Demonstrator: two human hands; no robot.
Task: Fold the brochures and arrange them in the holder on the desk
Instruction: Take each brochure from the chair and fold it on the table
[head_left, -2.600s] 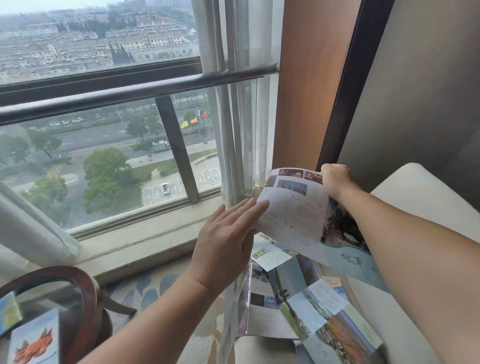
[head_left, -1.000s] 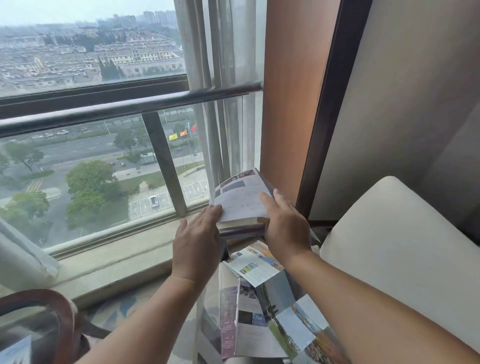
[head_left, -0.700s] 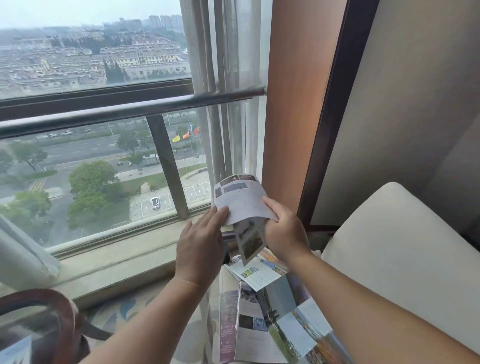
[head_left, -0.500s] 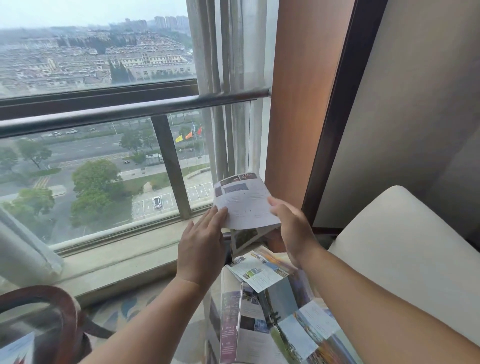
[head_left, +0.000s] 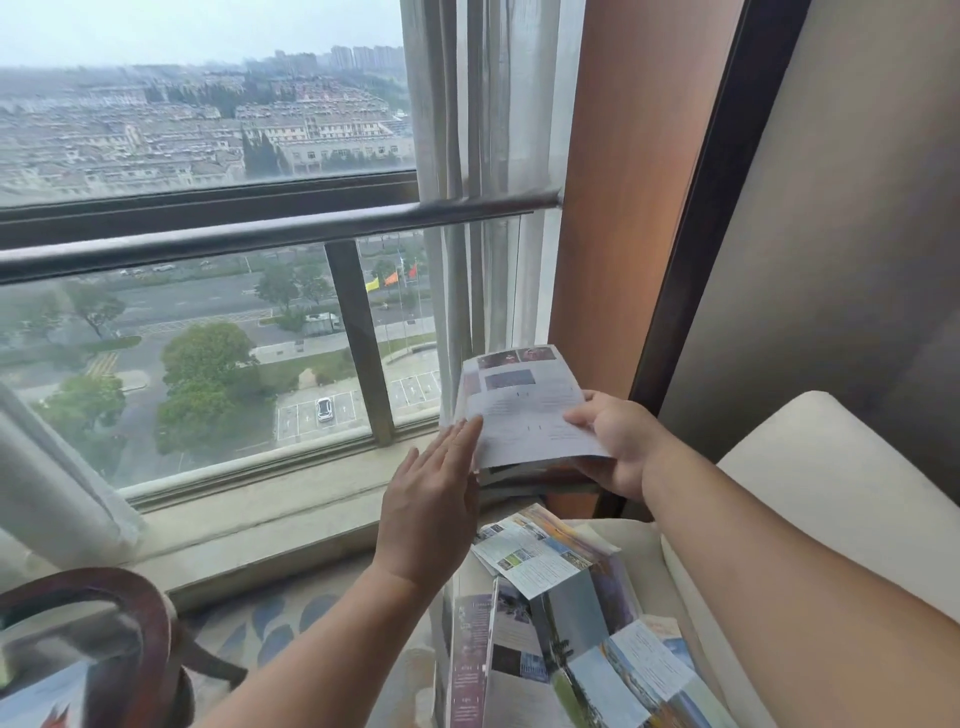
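Observation:
A folded brochure (head_left: 524, 410), white with small photos at its top, is held up in front of the window. My right hand (head_left: 618, 447) grips its right edge, thumb on top and fingers beneath. My left hand (head_left: 434, 499) is flat with straight fingers, its fingertips against the brochure's left edge. Below the hands lies a loose pile of unfolded brochures (head_left: 566, 618) on the cream seat. No holder is in view.
A cream armchair (head_left: 831, 499) fills the right side. The stone window sill (head_left: 270, 514) and a metal rail (head_left: 260, 236) run across the left. A round dark wooden table rim (head_left: 140, 623) with a printed sheet (head_left: 36, 701) sits at the bottom left.
The wide open brochure has been folded down to a narrow panel. In the last half second the hanging lower flap was tucked under and my left hand slid to the left edge.

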